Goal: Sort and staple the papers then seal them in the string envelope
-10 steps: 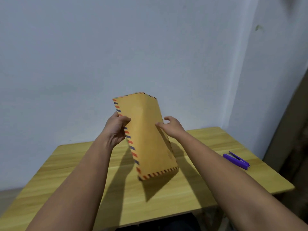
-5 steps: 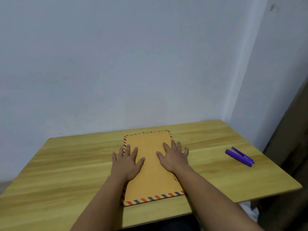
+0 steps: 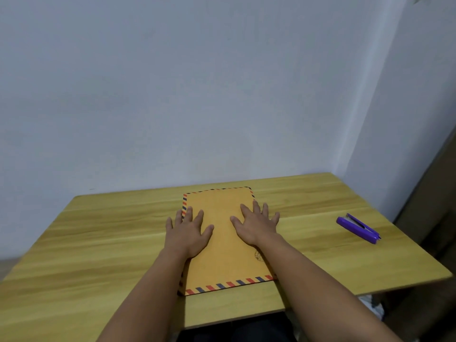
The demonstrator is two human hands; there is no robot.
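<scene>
A brown envelope (image 3: 222, 255) with a red and blue striped border lies flat in the middle of the wooden table (image 3: 98, 243). My left hand (image 3: 188, 232) rests palm down on its left side, fingers spread. Palm down on the right side lies my right hand (image 3: 256, 224), also with fingers apart. Neither hand grips anything. No loose papers show, and the envelope's string fastener is out of sight. A purple stapler (image 3: 357, 228) sits on the table to the right, well away from both hands.
A plain white wall stands right behind the table's far edge and along its right side. The table's near edge runs just below the envelope. Dark brown furniture (image 3: 434, 218) stands beyond the right end.
One second ago both hands held the envelope upright above the table. It came down flat, and both palms now press on it, much as half a second ago.
</scene>
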